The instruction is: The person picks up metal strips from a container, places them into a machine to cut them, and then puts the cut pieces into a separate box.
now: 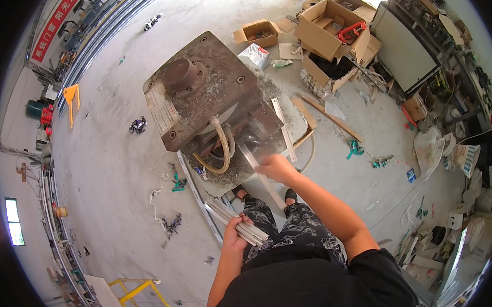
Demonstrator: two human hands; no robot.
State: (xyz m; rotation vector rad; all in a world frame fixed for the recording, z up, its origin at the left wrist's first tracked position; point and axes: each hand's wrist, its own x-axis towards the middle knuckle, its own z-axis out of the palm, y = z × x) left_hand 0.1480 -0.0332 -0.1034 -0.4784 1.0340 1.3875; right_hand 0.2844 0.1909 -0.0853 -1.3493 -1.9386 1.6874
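I stand at a rusty brown machine with a round hub on top and a tan hose looping at its front. My right hand reaches forward and grips one long pale metal strip at the machine's front edge. My left hand hangs low by my thigh and clutches a bundle of several similar pale strips. Another pale strip lies along the machine's right side.
Open cardboard boxes and scrap litter the concrete floor at the upper right. Wooden slats lie to the right of the machine. Long metal rails run along the left. A yellow frame stands at the lower left.
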